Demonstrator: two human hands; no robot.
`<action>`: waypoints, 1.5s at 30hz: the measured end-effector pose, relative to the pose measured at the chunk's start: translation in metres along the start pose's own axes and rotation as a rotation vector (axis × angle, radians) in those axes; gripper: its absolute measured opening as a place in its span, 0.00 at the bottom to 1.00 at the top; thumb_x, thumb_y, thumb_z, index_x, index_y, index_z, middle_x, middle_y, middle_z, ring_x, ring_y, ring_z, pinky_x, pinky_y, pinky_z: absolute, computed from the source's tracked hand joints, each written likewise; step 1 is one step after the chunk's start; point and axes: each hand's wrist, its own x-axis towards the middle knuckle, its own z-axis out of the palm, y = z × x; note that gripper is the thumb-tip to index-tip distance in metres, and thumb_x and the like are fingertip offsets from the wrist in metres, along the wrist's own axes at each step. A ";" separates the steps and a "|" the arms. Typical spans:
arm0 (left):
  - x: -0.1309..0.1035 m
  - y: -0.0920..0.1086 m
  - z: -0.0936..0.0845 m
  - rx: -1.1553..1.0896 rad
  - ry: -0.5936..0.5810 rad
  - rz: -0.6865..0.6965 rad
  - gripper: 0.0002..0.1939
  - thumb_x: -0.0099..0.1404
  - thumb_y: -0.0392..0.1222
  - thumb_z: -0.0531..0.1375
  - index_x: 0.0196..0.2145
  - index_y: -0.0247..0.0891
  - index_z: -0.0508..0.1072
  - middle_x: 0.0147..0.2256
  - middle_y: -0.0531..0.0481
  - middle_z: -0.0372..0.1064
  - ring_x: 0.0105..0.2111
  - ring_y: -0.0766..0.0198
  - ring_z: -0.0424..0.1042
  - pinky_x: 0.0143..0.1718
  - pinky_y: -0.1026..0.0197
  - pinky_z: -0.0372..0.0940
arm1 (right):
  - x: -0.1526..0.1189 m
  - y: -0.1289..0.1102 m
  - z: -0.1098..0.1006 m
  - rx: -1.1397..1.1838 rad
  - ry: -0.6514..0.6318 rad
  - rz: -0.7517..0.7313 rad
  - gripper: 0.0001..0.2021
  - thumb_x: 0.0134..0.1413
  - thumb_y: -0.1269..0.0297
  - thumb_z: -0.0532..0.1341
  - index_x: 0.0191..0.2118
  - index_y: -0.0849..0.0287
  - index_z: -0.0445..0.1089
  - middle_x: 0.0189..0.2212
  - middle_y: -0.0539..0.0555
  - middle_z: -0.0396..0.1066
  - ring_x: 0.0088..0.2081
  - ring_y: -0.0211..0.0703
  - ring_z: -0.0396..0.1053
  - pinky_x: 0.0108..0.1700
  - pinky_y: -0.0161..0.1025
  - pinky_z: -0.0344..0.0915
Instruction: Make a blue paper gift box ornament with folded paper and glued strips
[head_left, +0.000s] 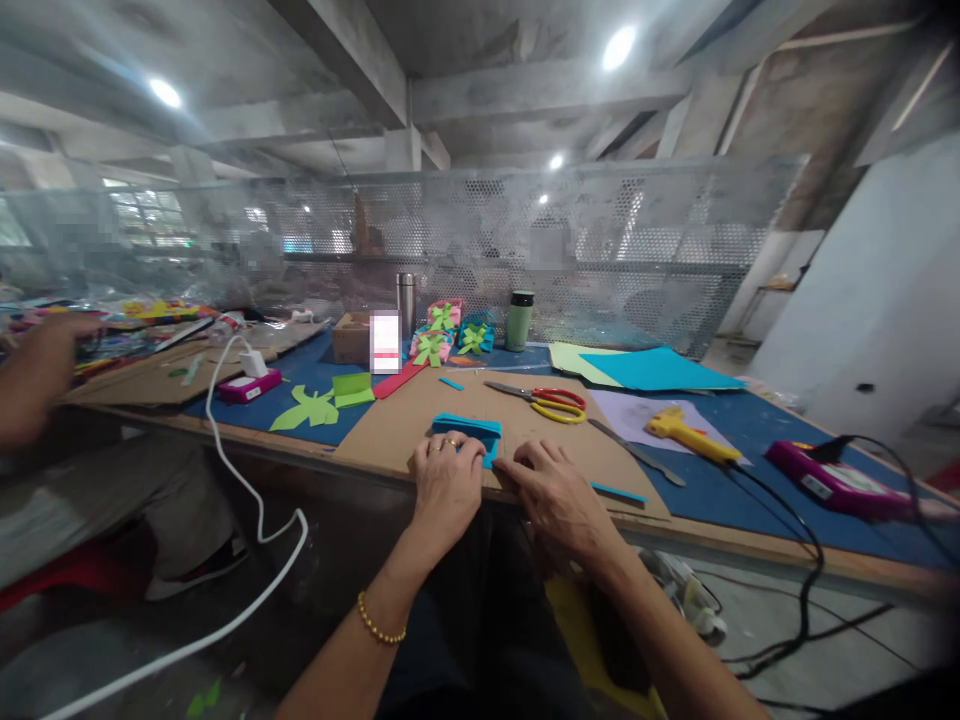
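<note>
A folded blue sheet (469,425), paper or thin foam, lies near the front edge of a cardboard mat (405,440). My left hand (450,475) is closed over its near side, fingertips pressed onto it. At the sheet's right corner is my right hand (559,490), fingers curled and index fingertip by the corner; whatever its fingers hold is hidden. Beyond the hands lie scissors (547,397) with red and yellow handles and a small blue scrap (451,383). A narrow blue strip (619,494) rests right of my right hand, below a metal knife-like blade (637,453).
A yellow glue gun (694,436) sits on a lilac sheet, its black cable hanging off the table. Purple power boxes (832,480) stand at both sides. Green cut-outs (306,408), flower-topped pieces (431,347), a green tumbler (519,322) and blue sheets (660,368) lie behind. Another person's arm (37,370) reaches in at left.
</note>
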 end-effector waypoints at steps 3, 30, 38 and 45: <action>-0.001 0.000 0.000 0.016 -0.010 0.002 0.10 0.72 0.40 0.52 0.42 0.45 0.74 0.44 0.48 0.72 0.48 0.54 0.66 0.51 0.50 0.54 | 0.000 -0.002 -0.001 0.000 -0.005 0.011 0.14 0.65 0.71 0.54 0.51 0.54 0.72 0.39 0.57 0.67 0.41 0.48 0.59 0.42 0.43 0.53; -0.006 -0.015 -0.015 0.025 0.087 0.285 0.12 0.68 0.37 0.59 0.47 0.38 0.76 0.50 0.41 0.72 0.54 0.50 0.66 0.59 0.44 0.53 | 0.004 0.001 -0.010 -0.083 -0.011 -0.008 0.07 0.66 0.71 0.57 0.41 0.60 0.73 0.35 0.56 0.71 0.38 0.45 0.63 0.42 0.42 0.52; 0.023 -0.008 -0.034 -0.112 0.047 0.241 0.10 0.69 0.37 0.57 0.36 0.39 0.79 0.36 0.46 0.76 0.41 0.53 0.72 0.47 0.48 0.58 | 0.021 0.005 -0.039 -0.181 0.233 -0.029 0.08 0.64 0.74 0.57 0.42 0.60 0.74 0.36 0.56 0.74 0.38 0.46 0.65 0.46 0.44 0.55; 0.041 -0.005 -0.068 -0.735 -0.026 -0.070 0.12 0.62 0.46 0.61 0.33 0.35 0.79 0.30 0.48 0.76 0.30 0.60 0.71 0.32 0.61 0.62 | -0.003 -0.020 -0.075 -0.254 0.877 0.163 0.16 0.58 0.75 0.62 0.51 0.53 0.72 0.49 0.57 0.72 0.49 0.52 0.69 0.54 0.53 0.59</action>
